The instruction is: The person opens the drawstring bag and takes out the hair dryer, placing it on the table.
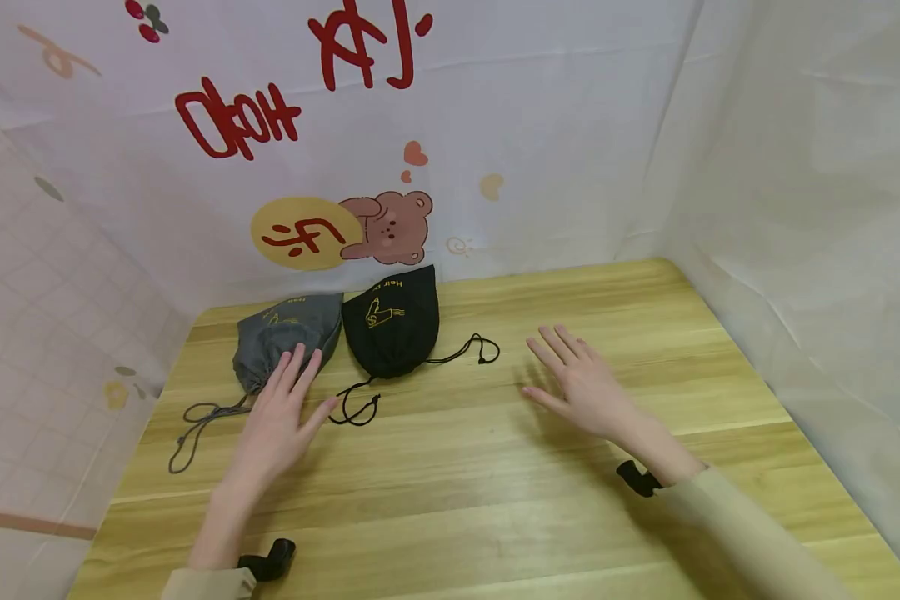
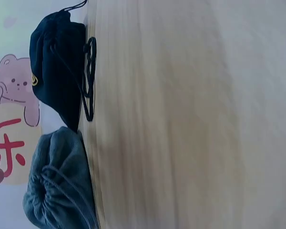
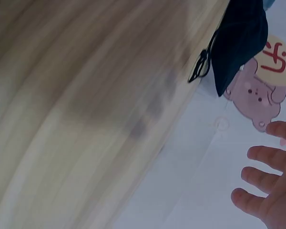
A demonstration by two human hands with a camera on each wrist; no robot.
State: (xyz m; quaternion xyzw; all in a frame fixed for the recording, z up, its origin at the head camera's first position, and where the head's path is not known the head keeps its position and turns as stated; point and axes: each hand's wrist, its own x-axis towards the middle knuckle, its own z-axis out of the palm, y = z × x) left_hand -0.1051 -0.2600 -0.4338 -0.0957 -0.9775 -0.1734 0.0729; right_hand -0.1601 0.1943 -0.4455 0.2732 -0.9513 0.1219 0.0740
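Observation:
Two drawstring bags lie side by side at the back left of the table: a grey one [image 1: 300, 321] and a black one [image 1: 393, 325], each with yellow print. Their cords trail on the wood. My left hand [image 1: 277, 425], fingers straight and spread, is in front of the grey bag and overlaps its lower edge in the head view; whether it touches cannot be told. In the left wrist view the grey bag [image 2: 62, 181] shows its gathered mouth. To the right of the black bag, my right hand [image 1: 585, 387] hovers with straight fingers, holding nothing; its shadow falls on the table.
The wooden table [image 1: 457, 500] meets a white printed sheet [image 1: 540, 108] at the back, with a bear picture [image 1: 397, 229] behind the bags. Pale sheets hang at both sides. Black wrist mounts [image 1: 270, 560] show near both cuffs.

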